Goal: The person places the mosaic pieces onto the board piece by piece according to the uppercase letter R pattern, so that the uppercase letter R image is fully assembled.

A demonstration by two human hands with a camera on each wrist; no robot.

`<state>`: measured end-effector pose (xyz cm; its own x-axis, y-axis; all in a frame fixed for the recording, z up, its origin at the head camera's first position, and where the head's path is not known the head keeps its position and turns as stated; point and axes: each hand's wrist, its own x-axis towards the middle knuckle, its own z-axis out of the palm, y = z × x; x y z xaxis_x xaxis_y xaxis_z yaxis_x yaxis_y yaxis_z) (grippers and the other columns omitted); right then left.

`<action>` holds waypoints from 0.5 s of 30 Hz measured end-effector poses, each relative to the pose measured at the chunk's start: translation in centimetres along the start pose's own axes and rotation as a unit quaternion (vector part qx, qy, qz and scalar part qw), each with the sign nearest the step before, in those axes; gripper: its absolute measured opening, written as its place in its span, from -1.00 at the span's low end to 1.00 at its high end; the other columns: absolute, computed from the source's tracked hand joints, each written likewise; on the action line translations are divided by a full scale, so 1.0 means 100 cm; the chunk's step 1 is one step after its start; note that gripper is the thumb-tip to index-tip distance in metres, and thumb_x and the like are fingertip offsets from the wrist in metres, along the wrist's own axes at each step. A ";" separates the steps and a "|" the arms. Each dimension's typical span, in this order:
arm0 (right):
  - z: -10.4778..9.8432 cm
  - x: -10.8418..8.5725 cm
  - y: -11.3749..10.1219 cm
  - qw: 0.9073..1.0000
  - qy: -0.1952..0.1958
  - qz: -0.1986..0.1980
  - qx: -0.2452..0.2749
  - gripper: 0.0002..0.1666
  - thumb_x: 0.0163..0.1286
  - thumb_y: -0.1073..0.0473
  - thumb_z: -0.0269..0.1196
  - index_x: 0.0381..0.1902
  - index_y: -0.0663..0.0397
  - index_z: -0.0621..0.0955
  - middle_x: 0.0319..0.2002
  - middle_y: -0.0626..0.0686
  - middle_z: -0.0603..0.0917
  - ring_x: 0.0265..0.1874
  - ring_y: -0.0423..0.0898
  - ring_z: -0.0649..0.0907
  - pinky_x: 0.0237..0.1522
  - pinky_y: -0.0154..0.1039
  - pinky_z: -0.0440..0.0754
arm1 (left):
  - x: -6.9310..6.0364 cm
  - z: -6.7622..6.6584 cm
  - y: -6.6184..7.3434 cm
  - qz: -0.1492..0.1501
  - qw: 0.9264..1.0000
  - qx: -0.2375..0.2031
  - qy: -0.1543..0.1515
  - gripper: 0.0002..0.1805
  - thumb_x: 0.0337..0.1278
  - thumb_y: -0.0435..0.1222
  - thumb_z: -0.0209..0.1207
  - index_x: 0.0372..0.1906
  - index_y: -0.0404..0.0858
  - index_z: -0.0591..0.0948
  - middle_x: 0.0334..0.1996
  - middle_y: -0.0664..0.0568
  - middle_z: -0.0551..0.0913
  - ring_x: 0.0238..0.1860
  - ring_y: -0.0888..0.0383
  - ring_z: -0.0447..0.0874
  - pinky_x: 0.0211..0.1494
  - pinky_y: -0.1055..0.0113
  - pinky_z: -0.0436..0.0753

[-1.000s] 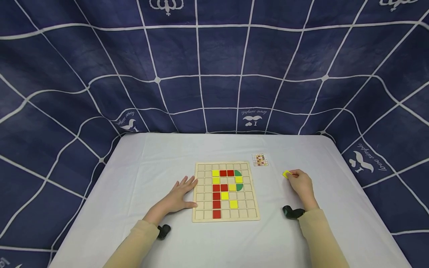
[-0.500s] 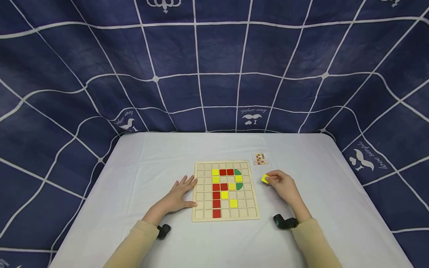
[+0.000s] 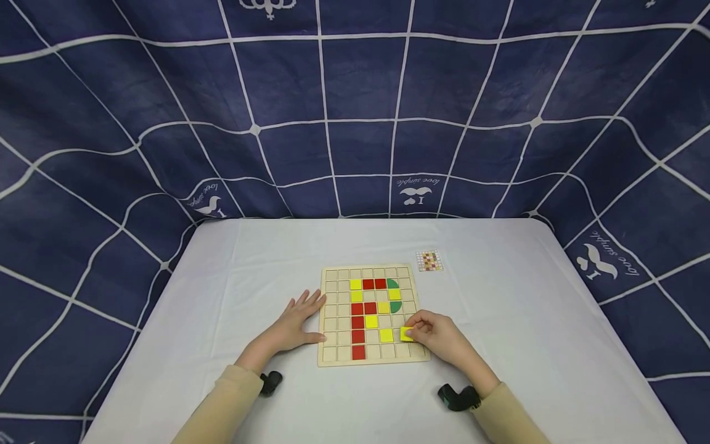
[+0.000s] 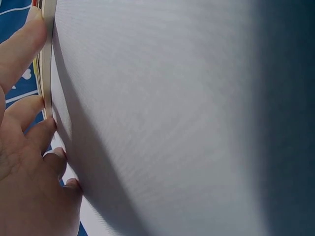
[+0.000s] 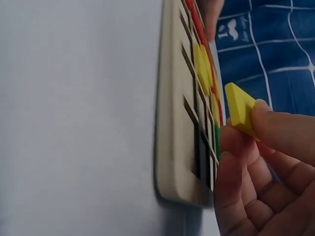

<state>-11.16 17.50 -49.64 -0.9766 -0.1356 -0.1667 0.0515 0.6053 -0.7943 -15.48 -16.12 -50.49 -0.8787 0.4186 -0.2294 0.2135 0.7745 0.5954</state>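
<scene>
A wooden grid board lies on the table, with red, yellow and green tiles forming a pattern in its cells. My right hand pinches a yellow square tile between thumb and fingers above the board's lower right part. In the right wrist view the yellow tile is tilted and apart from the board. My left hand rests with spread fingers against the board's left edge. The left wrist view shows the fingers of my left hand touching the board's side.
A small printed pattern card lies beyond the board's upper right corner. White cloth covers the table. Dark blue curtain with white lines encloses the back and both sides. A black wrist camera sits on my right wrist.
My right hand has carried the yellow tile leftward and nearer to me, from the table's right side to over the board. The left hand has stayed at the board's edge.
</scene>
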 end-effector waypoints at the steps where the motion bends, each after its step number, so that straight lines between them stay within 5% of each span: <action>1: 0.002 -0.002 0.000 1.000 -0.007 -0.006 -0.006 -0.89 0.23 0.25 0.40 -0.30 0.00 0.67 -0.49 -0.10 0.60 -0.51 -0.20 0.52 -0.49 -0.44 0.50 | 0.000 0.000 0.000 -0.001 1.000 0.000 0.001 0.03 -0.05 -0.09 0.46 0.52 -0.20 0.20 0.57 -0.09 0.05 0.60 -0.15 -0.24 0.59 -0.18 -0.22; 15: 0.012 -0.009 -0.003 0.996 -0.023 -0.052 -0.063 -0.85 0.17 0.27 0.43 -0.45 -0.08 0.66 -0.51 -0.15 0.53 -0.52 -0.24 0.49 -0.49 -0.44 0.48 | 0.001 0.001 0.000 -0.004 1.000 -0.003 -0.005 0.03 -0.05 -0.10 0.45 0.53 -0.21 0.18 0.58 -0.09 0.03 0.60 -0.15 -0.26 0.60 -0.17 -0.24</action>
<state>-10.11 16.54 -49.96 -0.9645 -0.2369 -0.1168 -0.0784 0.6789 -0.7300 -15.55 -16.06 -50.61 -0.8763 0.4167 -0.2419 0.2038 0.7755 0.5976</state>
